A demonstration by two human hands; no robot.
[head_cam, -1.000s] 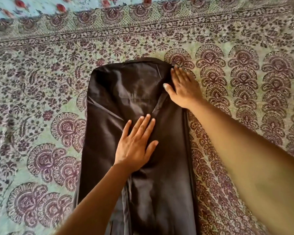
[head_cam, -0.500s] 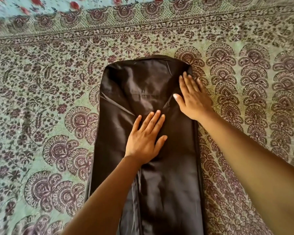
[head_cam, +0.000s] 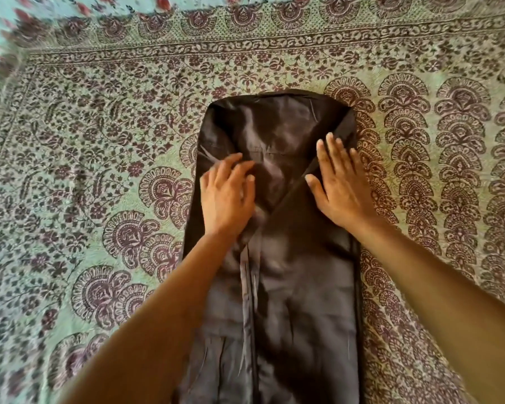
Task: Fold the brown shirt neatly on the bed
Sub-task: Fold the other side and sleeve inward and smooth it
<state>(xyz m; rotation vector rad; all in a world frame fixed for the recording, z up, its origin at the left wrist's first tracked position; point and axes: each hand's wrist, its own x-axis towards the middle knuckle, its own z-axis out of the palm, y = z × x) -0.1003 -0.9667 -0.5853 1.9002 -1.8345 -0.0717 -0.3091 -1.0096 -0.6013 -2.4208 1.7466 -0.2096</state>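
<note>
Near end of shirt: the brown shirt [head_cam: 286, 287] is laid lengthwise on the bedspread [head_cam: 99, 170], narrowed into a long panel; its lower hem runs out of view at the near edge of the bed, so that end cannot be judged.

Forearms: two bare forearms are seen entering from the near edge, one on each side of the panel.

Left hand [head_cam: 226, 196]: spread flat, nothing gripped; it is pressed on the left half of the panel, towards the shoulder. Half a second ago it was lying on the centre line; it has since been swept outward to the left, and its fingertips are blurred by motion.

Right hand [head_cam: 340, 188]: flat and open, nothing held; it is pressed on the folded-in right flap, beside the diagonal edge, and has been drawn slightly nearer than before.

Meaning of the change: judged as smoothing, with the side folds flattened before the panel is doubled lengthwise; the crosswise fold is not yet made.

Far end of shirt: the collar end is rounded, lying towards the bordered far edge of the bedspread, well short of it.

Count: one shirt, two hands, one bedspread.
</note>
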